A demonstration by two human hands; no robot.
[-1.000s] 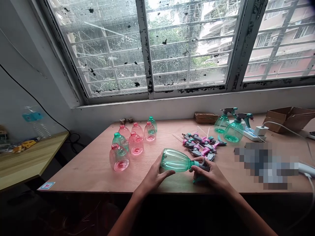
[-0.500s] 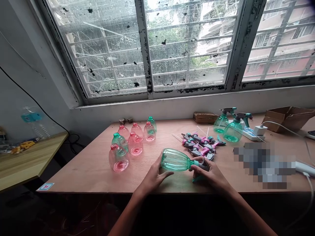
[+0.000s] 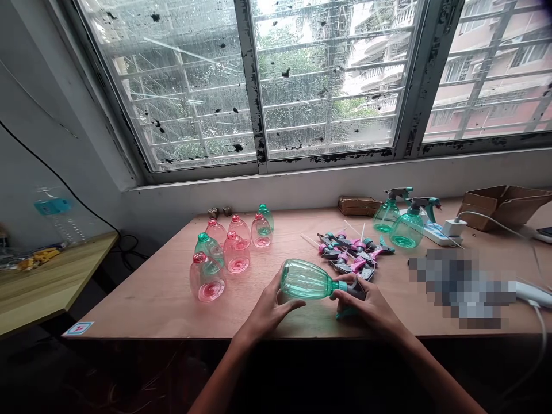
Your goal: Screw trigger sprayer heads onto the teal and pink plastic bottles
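Green spray bottle (image 3: 307,280) is held sideways, left hand (image 3: 272,307) cupping its base, right hand (image 3: 364,300) pinching its trigger head (image 3: 356,290); two fitted bottles (image 3: 406,232) stand finished, seven headless bottles (image 3: 236,254) remain.

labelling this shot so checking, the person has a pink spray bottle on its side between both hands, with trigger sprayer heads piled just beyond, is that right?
The colour is wrong: the head view shows a green spray bottle, on its side between left hand and right hand, with trigger sprayer heads piled just beyond.
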